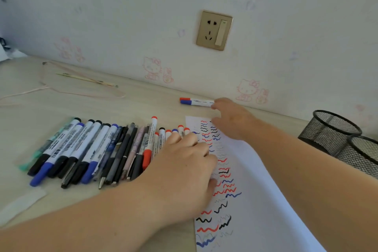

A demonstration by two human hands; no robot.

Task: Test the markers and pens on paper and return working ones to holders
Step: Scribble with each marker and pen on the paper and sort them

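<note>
- Left hand [184, 161] lies palm-down over the right end of the marker/pen row [92, 149] and the left edge of the paper [255, 190]; fingers curled, can't tell if the grip holds anything.
- Right hand [229, 118] is above the paper's top edge, fingers relaxed, fingertips touching the end of two markers [195, 102] by the wall; grip not closed.
- Paper carries red, blue and black squiggles.
- Two mesh holders [335, 131] stand on the counter [143, 100], far right.

Pale wood-grain surface [143, 106]. On it: row of markers and pens [92, 149], scribbled paper [255, 200], two mesh holders [335, 131], two stray markers [196, 102], cord [61, 91].
</note>
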